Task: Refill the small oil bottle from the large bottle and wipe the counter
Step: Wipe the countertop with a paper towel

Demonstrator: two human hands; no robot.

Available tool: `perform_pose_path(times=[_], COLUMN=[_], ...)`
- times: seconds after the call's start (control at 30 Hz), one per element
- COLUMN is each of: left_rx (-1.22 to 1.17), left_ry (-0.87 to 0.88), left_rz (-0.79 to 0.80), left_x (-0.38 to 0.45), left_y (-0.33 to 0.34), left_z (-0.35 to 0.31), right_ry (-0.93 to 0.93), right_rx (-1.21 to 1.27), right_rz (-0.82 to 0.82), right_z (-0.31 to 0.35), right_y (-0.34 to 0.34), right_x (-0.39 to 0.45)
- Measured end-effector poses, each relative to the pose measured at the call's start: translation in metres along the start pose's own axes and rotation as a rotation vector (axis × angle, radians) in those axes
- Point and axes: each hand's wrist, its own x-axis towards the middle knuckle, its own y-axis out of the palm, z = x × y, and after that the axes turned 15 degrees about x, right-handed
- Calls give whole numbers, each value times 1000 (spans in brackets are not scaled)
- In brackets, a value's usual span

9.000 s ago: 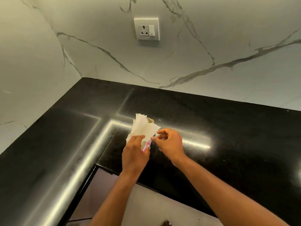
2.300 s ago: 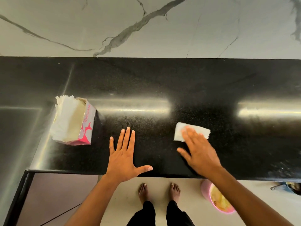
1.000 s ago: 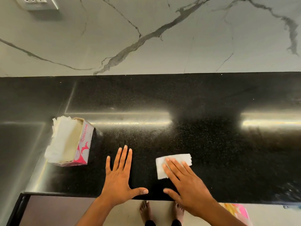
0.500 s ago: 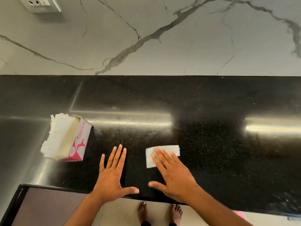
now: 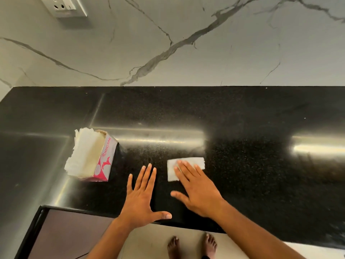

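Observation:
A folded white tissue (image 5: 194, 162) lies flat on the black granite counter (image 5: 242, 118). My right hand (image 5: 197, 189) presses on it with straight, spread fingers that cover its near half. My left hand (image 5: 141, 199) rests flat on the counter just left of the tissue, fingers straight and thumb out along the front edge. Neither oil bottle is in view.
An open pink and white tissue box (image 5: 93, 156) lies on its side at the left, tissues spilling out. A marble wall with a socket (image 5: 63, 6) rises behind the counter. The counter's front edge runs under my wrists; bare feet (image 5: 192, 245) show on the floor below.
My right hand has slid the tissue leftward across the counter toward my left hand. The left hand has stayed flat in about the same spot.

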Motion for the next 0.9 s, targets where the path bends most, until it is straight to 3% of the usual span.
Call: perform_pose_path(times=[0.13, 0.27, 0.37, 0.5, 0.67, 0.8, 0.9], left_rx=[-20, -9, -32, -23, 3, -8, -12], left_ry=[0, 7, 7, 8, 8, 15, 23], left_rz=[-13, -13, -20, -22, 23, 15, 0], left_x=[0, 0, 1, 0, 1, 2, 4], left_y=[-4, -2, 1, 4, -1, 1, 5], left_z=[0, 1, 3, 5, 5, 5, 6], right_ry=[198, 406, 318, 144, 306, 523, 432], right_rx=[30, 117, 109, -11, 39, 189, 181], right_rz=[-145, -243, -185, -127, -194, -340, -313], right_z=[-26, -26, 4, 30, 12, 8, 26], right_y=[5, -13, -3, 39, 46, 28, 28], right_x=[-44, -7, 14, -30, -77, -44, -12])
